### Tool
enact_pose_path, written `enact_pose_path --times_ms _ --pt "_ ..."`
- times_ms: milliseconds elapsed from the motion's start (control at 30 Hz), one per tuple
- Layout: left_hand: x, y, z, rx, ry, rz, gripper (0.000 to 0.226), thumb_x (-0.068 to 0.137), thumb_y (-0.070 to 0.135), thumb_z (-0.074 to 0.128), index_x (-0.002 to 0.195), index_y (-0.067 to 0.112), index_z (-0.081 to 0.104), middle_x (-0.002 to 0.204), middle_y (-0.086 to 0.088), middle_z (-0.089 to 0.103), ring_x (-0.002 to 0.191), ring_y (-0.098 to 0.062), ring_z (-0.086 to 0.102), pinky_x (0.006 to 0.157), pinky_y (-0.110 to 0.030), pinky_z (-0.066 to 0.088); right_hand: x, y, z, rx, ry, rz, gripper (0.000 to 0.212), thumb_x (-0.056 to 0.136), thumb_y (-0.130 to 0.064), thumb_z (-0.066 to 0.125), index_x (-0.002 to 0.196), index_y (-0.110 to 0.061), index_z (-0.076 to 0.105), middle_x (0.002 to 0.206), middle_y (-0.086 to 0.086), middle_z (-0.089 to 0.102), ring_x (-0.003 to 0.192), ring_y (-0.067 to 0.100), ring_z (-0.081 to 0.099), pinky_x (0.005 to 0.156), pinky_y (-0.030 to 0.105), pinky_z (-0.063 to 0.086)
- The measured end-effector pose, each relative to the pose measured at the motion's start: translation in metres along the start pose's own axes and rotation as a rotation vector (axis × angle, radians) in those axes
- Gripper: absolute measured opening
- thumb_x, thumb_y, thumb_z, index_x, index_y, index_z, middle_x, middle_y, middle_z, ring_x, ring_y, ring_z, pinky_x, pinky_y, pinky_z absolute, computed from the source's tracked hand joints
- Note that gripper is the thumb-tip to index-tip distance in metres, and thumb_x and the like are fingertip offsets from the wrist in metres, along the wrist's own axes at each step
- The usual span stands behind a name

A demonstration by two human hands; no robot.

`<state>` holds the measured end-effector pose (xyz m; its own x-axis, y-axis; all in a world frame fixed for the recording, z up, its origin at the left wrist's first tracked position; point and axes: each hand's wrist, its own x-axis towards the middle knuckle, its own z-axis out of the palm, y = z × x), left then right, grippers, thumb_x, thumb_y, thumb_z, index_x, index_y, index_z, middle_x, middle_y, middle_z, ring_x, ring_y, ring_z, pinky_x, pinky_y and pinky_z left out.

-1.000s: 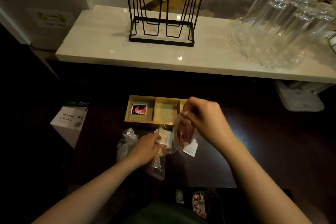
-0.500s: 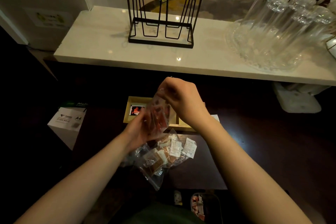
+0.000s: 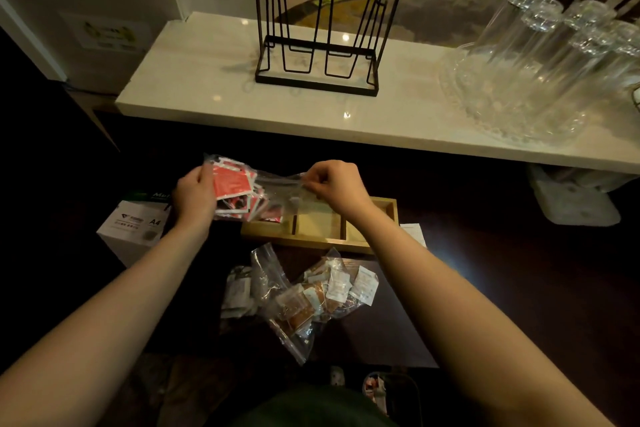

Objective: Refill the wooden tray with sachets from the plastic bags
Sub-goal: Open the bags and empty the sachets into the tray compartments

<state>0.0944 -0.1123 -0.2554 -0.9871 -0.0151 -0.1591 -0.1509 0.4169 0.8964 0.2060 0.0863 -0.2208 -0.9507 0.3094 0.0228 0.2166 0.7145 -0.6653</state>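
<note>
A: Head view. What did each hand hold?

B: The left hand (image 3: 194,196) was clenched on one end of a clear plastic bag of red sachets (image 3: 239,189); the right hand (image 3: 337,188) pinched the bag's opposite, empty end. The bag was stretched sideways between them, raised above the wooden tray (image 3: 320,242).

A: And the tray itself?

B: It lay on the dark table (image 3: 519,270), divided into compartments. The left one, partly hidden behind the bag, showed a red-and-white sachet; the middle one appeared bare.

A: Other bags?

B: Two more plastic bags (image 3: 304,298) of brown and white sachets lay on the table nearer the person, just in front of the tray. Their printing was too small to read.

A: Any legible writing?

B: Only "A4" on the white paper box (image 3: 133,230) left of the tray, under a green band with partial letters "Mul".
</note>
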Motion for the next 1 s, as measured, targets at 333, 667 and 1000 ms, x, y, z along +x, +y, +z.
enact_pose_path --times_ms 333,667,1000 --pt "0.009 0.014 -0.023 0.431 0.162 0.247 0.041 0.099 0.037 0.036 0.080 0.009 0.060 0.086 -0.016 0.062 0.076 -0.031 0.058 0.059 -0.035 0.035 0.012 0.008 0.044 0.288 -0.086 0.147 0.017 0.087 -0.009 0.066 0.101 -0.004 0.072 0.097 0.014 0.073 0.085 0.021 0.071 0.076 0.023 0.058" --pt "0.000 0.032 -0.027 0.425 0.185 0.377 0.029 0.096 0.032 0.047 0.079 0.012 0.059 0.078 -0.006 0.060 0.069 -0.020 0.055 0.047 -0.025 0.030 0.011 0.018 0.059 0.301 -0.079 0.191 0.018 0.087 -0.010 0.066 0.102 -0.003 0.072 0.096 0.014 0.073 0.084 0.022 0.071 0.077 0.028 0.058" --pt "-0.007 0.067 -0.026 0.351 0.127 0.454 0.029 0.091 0.032 0.054 0.069 0.013 0.054 0.054 0.006 0.041 0.058 -0.018 0.045 0.051 -0.031 0.024 0.015 0.023 0.064 0.383 -0.059 0.244 0.014 0.085 -0.010 0.068 0.097 -0.009 0.075 0.095 0.011 0.074 0.083 0.019 0.071 0.081 0.032 0.059"
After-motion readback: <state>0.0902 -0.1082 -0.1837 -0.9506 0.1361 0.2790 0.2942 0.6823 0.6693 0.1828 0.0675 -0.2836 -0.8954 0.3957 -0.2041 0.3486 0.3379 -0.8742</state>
